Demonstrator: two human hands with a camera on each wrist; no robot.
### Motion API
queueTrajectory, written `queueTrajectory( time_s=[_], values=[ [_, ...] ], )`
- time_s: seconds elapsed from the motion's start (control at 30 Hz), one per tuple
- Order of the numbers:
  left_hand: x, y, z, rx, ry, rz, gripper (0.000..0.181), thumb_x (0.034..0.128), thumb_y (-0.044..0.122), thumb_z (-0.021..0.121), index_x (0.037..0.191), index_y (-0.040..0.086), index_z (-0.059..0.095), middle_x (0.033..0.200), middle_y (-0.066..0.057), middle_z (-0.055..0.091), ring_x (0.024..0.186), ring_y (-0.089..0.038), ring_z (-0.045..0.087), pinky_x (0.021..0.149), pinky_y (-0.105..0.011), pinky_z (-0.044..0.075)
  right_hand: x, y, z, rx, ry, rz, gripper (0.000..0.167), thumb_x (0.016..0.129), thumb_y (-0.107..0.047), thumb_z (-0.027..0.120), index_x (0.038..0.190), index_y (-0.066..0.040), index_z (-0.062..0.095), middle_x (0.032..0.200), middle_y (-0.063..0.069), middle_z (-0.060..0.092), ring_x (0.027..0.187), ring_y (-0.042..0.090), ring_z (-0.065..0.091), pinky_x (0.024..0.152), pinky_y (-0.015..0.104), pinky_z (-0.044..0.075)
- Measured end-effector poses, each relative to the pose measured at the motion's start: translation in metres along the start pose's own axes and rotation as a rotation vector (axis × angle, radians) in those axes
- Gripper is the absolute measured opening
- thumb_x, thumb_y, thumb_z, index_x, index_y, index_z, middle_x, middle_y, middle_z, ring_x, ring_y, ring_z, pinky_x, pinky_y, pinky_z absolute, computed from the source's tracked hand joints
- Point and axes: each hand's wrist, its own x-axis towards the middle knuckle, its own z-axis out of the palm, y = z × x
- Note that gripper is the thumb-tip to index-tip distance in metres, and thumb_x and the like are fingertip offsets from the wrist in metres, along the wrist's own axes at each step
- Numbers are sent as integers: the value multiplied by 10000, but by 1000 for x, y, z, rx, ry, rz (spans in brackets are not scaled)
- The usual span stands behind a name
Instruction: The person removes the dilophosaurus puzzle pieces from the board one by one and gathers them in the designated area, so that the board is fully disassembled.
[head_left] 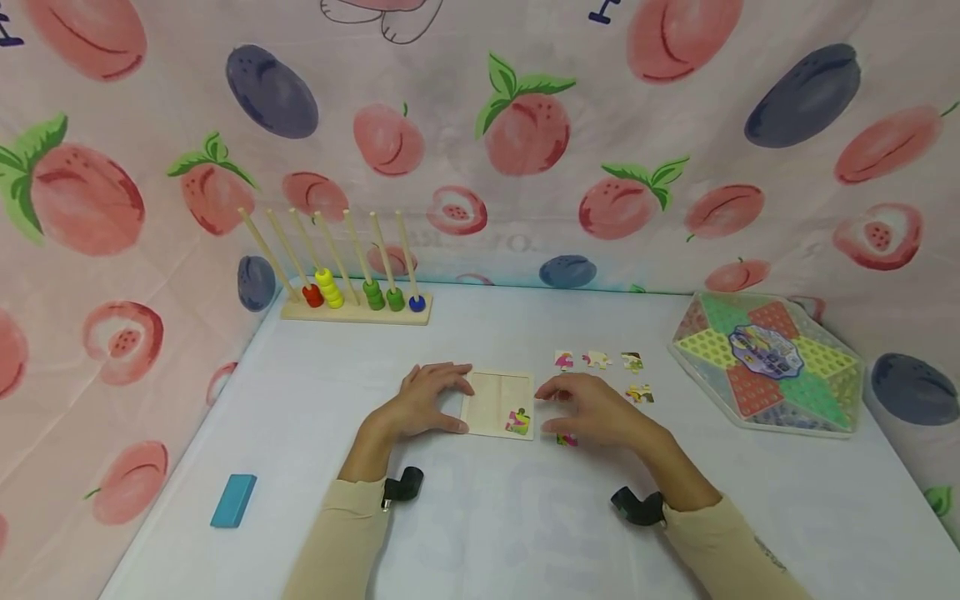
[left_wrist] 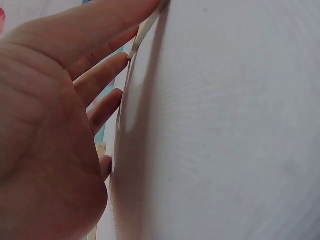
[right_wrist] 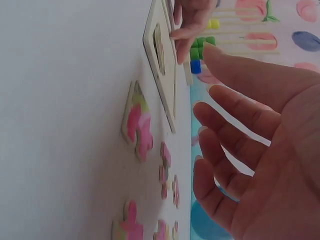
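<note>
A square wooden puzzle board (head_left: 491, 404) lies flat on the table, one coloured jigsaw piece (head_left: 517, 421) sitting in its near right corner. My left hand (head_left: 424, 402) is at the board's left side, thumb and fingertips touching that edge; in the left wrist view the fingers (left_wrist: 102, 75) are fairly straight. Just right of the board, my right hand (head_left: 592, 410) hovers with fingers loosely bent and nothing in them. Beneath it a pink and green piece (head_left: 567, 439) is partly covered, and the right wrist view shows this loose piece (right_wrist: 137, 122) beside the board.
Several loose puzzle pieces (head_left: 597, 359) lie beyond the right hand. An abacus with wooden rods (head_left: 356, 312) stands at the back left. A hexagonal patterned box (head_left: 772, 362) rests at the right, and a blue block (head_left: 234, 501) at the near left. A fruit-print cloth hangs behind.
</note>
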Motion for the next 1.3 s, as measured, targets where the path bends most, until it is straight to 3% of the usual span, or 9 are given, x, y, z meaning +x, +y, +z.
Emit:
queueTrajectory(
  time_s=[0.27, 0.5, 0.77, 1.07, 1.3],
  values=[
    [0, 0, 0, 17, 0, -2, 428, 785, 255, 887, 1167, 212, 698, 1629, -14, 438, 1568, -306, 272, 1274, -646, 1, 14, -19, 11, -92, -35, -5, 409, 846, -240, 837, 1229, -172, 707, 1227, -24, 714, 1148, 188, 615, 1042, 439, 524],
    [0, 1, -1, 14, 0, -3, 426, 784, 263, 887, 1163, 211, 701, 1628, -11, 441, 1567, -308, 272, 1273, -650, 4, 22, -28, 24, -179, -49, -66, 423, 838, -278, 844, 1218, -148, 714, 1234, -12, 712, 1185, 203, 597, 1049, 438, 508],
    [0, -1, 0, 14, -2, 4, 424, 784, 274, 888, 1160, 220, 700, 1629, -4, 439, 1570, -303, 268, 1269, -655, 6, 32, -33, 32, -241, -78, -32, 464, 818, -332, 860, 1229, -170, 718, 1305, -3, 679, 1253, 220, 572, 1088, 423, 496],
    [0, 0, 0, 0, -4, -7, 414, 784, 261, 888, 1152, 217, 703, 1630, -7, 438, 1572, -307, 261, 1271, -649, -10, 33, -29, 29, -116, -78, -22, 395, 804, -197, 873, 1176, -162, 747, 1205, -10, 733, 1167, 185, 628, 1078, 417, 517],
    [0, 1, 0, 4, -2, -10, 419, 782, 255, 890, 1154, 215, 703, 1629, -4, 438, 1575, -305, 258, 1275, -645, -8, 33, -26, 28, -86, -86, -8, 325, 810, -186, 864, 1118, -187, 757, 1148, -30, 742, 1104, 159, 621, 1054, 408, 528]
  ],
)
